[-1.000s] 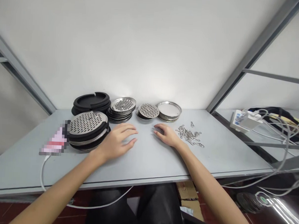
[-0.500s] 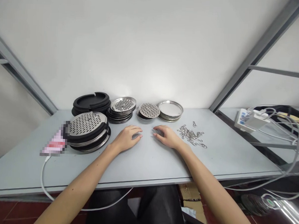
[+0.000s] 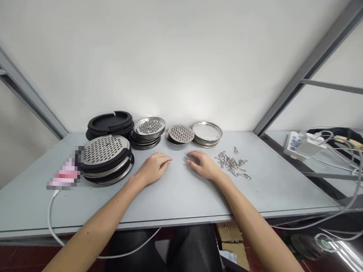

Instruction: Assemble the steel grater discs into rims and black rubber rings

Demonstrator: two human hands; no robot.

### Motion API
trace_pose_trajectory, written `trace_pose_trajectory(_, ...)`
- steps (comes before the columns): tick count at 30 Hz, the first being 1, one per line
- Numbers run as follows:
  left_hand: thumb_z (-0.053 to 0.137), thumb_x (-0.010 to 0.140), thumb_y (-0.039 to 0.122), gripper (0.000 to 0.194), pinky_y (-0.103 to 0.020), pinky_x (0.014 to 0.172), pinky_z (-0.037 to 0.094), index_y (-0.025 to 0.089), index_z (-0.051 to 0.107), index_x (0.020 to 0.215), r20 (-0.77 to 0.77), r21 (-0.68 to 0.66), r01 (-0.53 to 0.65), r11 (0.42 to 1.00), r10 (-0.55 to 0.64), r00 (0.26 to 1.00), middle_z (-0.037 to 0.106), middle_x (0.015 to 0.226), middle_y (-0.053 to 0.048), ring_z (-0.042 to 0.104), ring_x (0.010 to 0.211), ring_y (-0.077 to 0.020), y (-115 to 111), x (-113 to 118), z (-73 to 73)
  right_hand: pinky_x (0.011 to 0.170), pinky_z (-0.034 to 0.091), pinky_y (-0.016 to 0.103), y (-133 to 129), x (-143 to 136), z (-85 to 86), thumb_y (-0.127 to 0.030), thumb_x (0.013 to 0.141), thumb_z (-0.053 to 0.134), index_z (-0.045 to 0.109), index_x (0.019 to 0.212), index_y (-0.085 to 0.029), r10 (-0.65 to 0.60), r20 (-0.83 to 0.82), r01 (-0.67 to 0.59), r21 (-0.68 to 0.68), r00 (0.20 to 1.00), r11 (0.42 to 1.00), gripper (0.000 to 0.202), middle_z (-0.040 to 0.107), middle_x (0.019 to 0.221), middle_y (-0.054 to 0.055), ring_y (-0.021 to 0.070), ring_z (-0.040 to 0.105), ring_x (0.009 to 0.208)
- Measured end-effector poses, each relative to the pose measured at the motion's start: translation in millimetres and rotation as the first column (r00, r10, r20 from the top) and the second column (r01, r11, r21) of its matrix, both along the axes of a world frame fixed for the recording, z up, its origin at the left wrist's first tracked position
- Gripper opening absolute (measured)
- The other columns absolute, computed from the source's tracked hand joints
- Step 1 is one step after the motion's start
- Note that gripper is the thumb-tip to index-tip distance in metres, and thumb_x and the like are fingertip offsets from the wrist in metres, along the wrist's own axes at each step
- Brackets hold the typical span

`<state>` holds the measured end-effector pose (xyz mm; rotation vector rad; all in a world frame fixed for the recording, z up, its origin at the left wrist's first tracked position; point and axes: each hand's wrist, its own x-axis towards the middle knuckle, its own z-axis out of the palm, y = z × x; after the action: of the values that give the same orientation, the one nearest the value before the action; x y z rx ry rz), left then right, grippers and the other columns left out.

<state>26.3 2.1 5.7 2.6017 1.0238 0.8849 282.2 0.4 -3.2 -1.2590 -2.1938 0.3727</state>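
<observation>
While a white wall (image 3: 185, 60) fills the upper frame, a grey tabletop (image 3: 178, 200) spans the center and carries all stacked parts. The largest assembly, a stack of perforated grater plates and black rings (image 3: 105, 150), sits at center left; its top plate is tilted and a black ring segment edges its near side. Directly behind it, a stack of black rings (image 3: 110, 123) lies against the wall side. The left hand (image 3: 154, 167), at frame center, is positioned low over the tabletop to the right of the grater stack, its fingers loosely curved with a narrow gap between them and the thumb. The right hand (image 3: 202, 165), just right of center, faces it across bare tabletop; its fingers are curved together and the thumb is apart from them. A stack of toothed metal discs (image 3: 149, 128) stands above the left hand, a stack of plain metal plates (image 3: 207, 132) above the right hand, and a smaller stack of patterned discs (image 3: 180, 134) between these two. A pile of metal clips (image 3: 230, 164) is spread right of center, near the right hand; one single clip (image 3: 235, 150) lies just above the pile.
</observation>
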Motion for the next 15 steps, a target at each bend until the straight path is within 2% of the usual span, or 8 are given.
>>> trace_pose_trajectory(3,0.051,0.092,0.015,0.022,-0.040,0.091,0.050,0.016,0.070,0.103,-0.011,-0.011,-0.014,1.000,0.014,1.000,0.073,0.102,-0.007,0.064,0.096,-0.0230,-1.4,0.7,2.7,0.101,0.047,0.044,0.4,0.0,-0.4,-0.033,0.090,0.054,0.060,0.121,-0.014,-0.060,-0.055,0.063,0.055,0.997,0.997,0.038,0.065,0.123,0.015,0.0279,0.061,0.115)
trace_pose_trajectory(5,0.051,0.092,0.016,0.021,-0.040,0.092,0.050,0.016,0.070,0.102,-0.015,-0.018,-0.023,1.000,0.023,1.000,0.073,0.102,-0.007,0.064,0.096,-0.0233,-1.7,0.8,3.1,0.105,0.044,0.046,2.3,1.9,-1.3,-0.033,0.089,0.054,0.059,0.124,-0.013,-0.142,-0.100,0.156,0.149,0.985,0.976,0.040,0.060,0.129,0.017,0.0288,0.056,0.121)
trace_pose_trajectory(9,0.051,0.092,0.017,0.021,-0.040,0.091,0.050,0.015,0.070,0.102,-0.008,-0.029,-0.024,0.999,0.024,1.000,0.073,0.101,-0.007,0.065,0.096,-0.0233,-1.9,0.4,1.9,0.109,0.038,0.053,10.0,11.6,-4.6,-0.032,0.087,0.053,0.063,0.117,-0.014,-0.389,-0.135,0.411,0.346,0.911,0.843,0.036,0.054,0.133,0.019,0.0339,0.048,0.127)
trace_pose_trajectory(10,0.051,0.092,0.018,0.021,-0.040,0.091,0.050,0.015,0.070,0.102,-0.005,-0.031,-0.023,0.999,0.023,1.000,0.073,0.101,-0.007,0.065,0.096,-0.0233,-2.0,0.3,1.7,0.109,0.037,0.055,12.6,14.7,-6.1,-0.031,0.087,0.053,0.064,0.116,-0.013,-0.430,-0.109,0.438,0.371,0.896,0.819,0.036,0.054,0.134,0.020,0.0356,0.045,0.129)
trace_pose_trajectory(12,0.051,0.092,0.018,0.022,-0.040,0.091,0.050,0.016,0.070,0.103,-0.006,-0.036,-0.025,0.999,0.025,1.000,0.073,0.102,-0.007,0.065,0.097,-0.0234,-2.1,-0.1,1.5,0.110,0.035,0.056,18.1,20.7,-9.6,-0.030,0.086,0.053,0.063,0.119,-0.011,-0.472,-0.042,0.450,0.386,0.880,0.805,0.039,0.053,0.135,0.020,0.0382,0.039,0.134)
trace_pose_trajectory(15,0.051,0.092,0.018,0.022,-0.040,0.092,0.050,0.017,0.070,0.104,-0.001,-0.041,-0.038,0.998,0.038,0.999,0.073,0.103,-0.007,0.065,0.098,-0.0236,-1.6,-1.2,1.6,0.110,0.035,0.056,25.8,27.3,-13.3,-0.031,0.085,0.055,0.061,0.122,-0.008,-0.465,0.044,0.420,0.361,0.884,0.833,0.044,0.056,0.133,0.021,0.0399,0.040,0.134)
